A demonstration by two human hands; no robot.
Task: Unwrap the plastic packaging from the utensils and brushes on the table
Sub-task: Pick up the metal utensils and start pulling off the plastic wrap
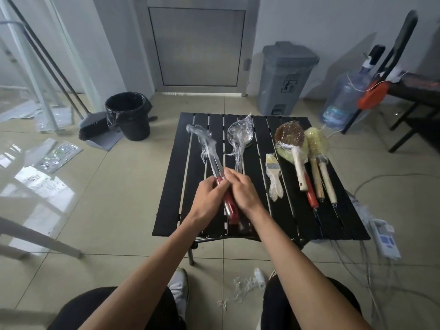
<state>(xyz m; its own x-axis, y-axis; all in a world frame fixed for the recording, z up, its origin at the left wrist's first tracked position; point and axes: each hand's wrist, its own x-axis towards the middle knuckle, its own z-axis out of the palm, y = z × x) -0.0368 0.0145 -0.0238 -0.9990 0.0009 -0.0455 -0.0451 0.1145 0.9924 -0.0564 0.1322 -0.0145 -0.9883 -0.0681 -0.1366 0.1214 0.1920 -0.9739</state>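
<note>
Two hands hold the tongs (217, 167) over the bench (171, 206): left hand (209, 196) grips the red handle, right hand (240, 189) curls round it alongside, film (206, 144) bunched at the tips, so next probably strip it off tipward while left steadies.

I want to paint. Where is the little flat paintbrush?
In the head view the flat paintbrush lies right of centre on the black table, between the wrapped ladle and the round brush.
</note>
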